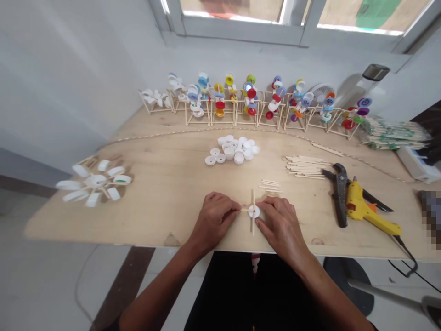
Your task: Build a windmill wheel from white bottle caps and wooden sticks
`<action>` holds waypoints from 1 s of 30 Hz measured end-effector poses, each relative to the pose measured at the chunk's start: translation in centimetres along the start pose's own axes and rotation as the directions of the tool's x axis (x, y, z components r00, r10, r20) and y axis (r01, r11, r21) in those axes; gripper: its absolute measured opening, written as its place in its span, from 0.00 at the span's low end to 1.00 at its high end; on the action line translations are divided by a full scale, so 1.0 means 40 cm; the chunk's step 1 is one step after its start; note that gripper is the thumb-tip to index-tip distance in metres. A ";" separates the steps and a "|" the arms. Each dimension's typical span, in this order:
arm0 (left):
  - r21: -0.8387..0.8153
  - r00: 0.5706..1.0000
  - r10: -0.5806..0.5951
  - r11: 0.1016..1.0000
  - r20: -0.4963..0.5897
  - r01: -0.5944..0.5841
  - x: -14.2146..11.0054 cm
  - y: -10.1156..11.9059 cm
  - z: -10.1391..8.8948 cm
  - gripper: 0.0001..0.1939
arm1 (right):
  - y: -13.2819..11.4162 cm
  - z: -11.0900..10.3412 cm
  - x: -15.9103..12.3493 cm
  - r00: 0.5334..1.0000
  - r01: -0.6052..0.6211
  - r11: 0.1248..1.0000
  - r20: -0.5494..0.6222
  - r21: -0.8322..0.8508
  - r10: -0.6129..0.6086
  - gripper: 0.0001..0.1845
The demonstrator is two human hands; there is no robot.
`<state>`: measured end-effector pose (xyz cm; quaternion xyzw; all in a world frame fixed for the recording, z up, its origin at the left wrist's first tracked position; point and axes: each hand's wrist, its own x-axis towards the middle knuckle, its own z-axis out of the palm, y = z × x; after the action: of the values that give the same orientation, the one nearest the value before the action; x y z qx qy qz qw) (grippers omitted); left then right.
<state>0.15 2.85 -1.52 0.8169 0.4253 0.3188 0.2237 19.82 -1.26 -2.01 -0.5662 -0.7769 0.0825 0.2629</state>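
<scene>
Near the table's front edge lies a white bottle cap (pixel 257 214) with thin sticks reaching out from it up and down. My left hand (pixel 217 217) pinches a short wooden stick (pixel 245 210) whose far end meets the cap from the left. My right hand (pixel 280 224) has its thumb and fingertips closed on the cap's right side. Just beyond lie several short cut sticks (pixel 270 185). A pile of white caps (pixel 234 149) sits further back, some overlapping.
At left lies a wheel of sticks and white caps (pixel 98 180). Longer sticks (pixel 306 166), black-handled cutters (pixel 340 197) and a corded yellow glue gun (pixel 370 212) lie at right. Along the wall stand several stick frames with coloured caps (pixel 220 108), a small fan (pixel 320 92) and a bottle (pixel 360 92).
</scene>
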 end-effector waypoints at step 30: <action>0.017 1.000 0.028 0.999 -0.007 -0.028 -0.003 -0.006 0.000 0.09 | -0.024 -0.017 -0.013 0.988 0.155 0.986 -0.008 -0.054 -0.156 0.17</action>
<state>-0.04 2.86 -1.70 0.8235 0.4174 0.3213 0.2107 19.45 -2.18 -1.19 -0.5110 -0.8191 0.0378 0.2580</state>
